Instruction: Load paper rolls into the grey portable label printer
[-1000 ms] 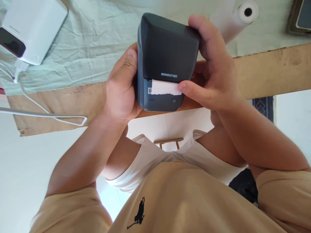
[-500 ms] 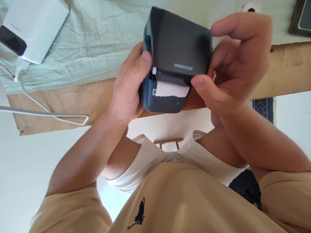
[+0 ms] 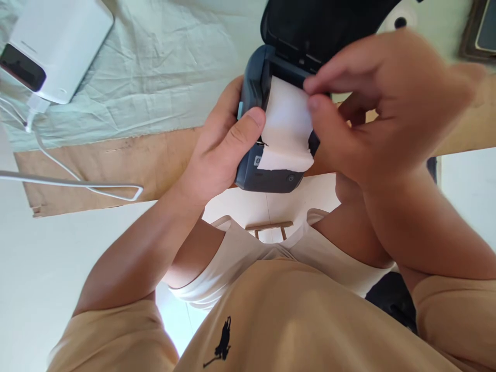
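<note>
My left hand point(image 3: 225, 139) is wrapped round the left side of a dark label printer point(image 3: 269, 181), its thumb on the rim. The printer's black lid point(image 3: 313, 26) stands raised, and inside lies a white paper roll point(image 3: 289, 111) whose torn end hangs over the front edge. My right hand point(image 3: 372, 103) is at the roll's upper right, thumb and forefinger pinched close together at its edge. Whether paper is between those fingertips is hidden.
A white device point(image 3: 58, 46) with a dark display and a plugged-in white cable point(image 3: 77, 178) lies at the left. A white roll point(image 3: 400, 19) and a dark-framed tray point(image 3: 470, 31) are at the upper right. The wooden table edge point(image 3: 96, 170) crosses below.
The printer's lid has swung up, baring the paper roll. My right hand has moved from the lid's side to the roll, and the printer has shifted slightly down and right.
</note>
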A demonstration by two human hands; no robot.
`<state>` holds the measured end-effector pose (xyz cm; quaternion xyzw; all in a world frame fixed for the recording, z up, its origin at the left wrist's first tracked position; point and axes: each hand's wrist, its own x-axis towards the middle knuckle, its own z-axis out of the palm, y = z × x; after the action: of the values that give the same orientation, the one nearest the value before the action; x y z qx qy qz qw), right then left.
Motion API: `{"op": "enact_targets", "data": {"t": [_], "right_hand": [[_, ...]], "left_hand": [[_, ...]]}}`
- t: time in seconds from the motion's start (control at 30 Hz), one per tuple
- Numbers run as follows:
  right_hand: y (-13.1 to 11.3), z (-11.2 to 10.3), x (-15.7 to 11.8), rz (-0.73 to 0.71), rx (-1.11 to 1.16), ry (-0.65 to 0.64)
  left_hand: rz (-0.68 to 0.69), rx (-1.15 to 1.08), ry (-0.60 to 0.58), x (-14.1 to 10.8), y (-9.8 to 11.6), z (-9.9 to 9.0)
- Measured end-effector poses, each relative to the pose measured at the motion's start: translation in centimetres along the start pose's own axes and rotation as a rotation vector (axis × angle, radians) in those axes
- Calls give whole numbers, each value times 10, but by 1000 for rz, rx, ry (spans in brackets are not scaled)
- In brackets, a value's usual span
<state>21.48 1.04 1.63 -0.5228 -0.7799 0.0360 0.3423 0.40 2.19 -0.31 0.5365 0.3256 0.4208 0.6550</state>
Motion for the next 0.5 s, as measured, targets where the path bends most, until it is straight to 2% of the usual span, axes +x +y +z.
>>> {"op": "enact_targets", "data": {"t": [0.1,0.3,0.4,0.5], "right_hand": [[-5,-7,1,-86,-208,-80],[-16,-19,12,14,-321,-383],[-15,-17,12,29,-246,-382],[-6,-16,3,83,13,-279]], "left_hand": [[-12,12,6,1,-1,0],[-55,71,35,2,4,0],[-69,68,40,2,5,0],[-59,36,36,1,4,1]]}}
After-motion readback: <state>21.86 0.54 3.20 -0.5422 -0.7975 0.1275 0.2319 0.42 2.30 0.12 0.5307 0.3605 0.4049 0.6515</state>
